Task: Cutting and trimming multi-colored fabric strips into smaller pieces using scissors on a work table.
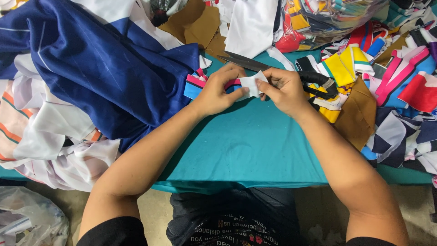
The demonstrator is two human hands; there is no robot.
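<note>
Teal-covered table (246, 146): navy cloth (104, 68) at left, scissors (255, 64) by far edge, multicolour fabric scraps (391, 91) piled at rt

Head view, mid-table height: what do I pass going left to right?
Striped white cloth → dark blue fabric → left hand → small white fabric piece → right hand → black-handled scissors → brown fabric piece → red patch.

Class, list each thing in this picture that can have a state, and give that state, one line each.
White fabric piece: pinched between both hands, above the table.
Left hand: fingers closed on the fabric.
Right hand: fingers closed on the fabric.
Scissors: lying on the table, blades shut, unheld.
Navy cloth: heaped, crumpled.
Teal table cover: spread flat.
</note>
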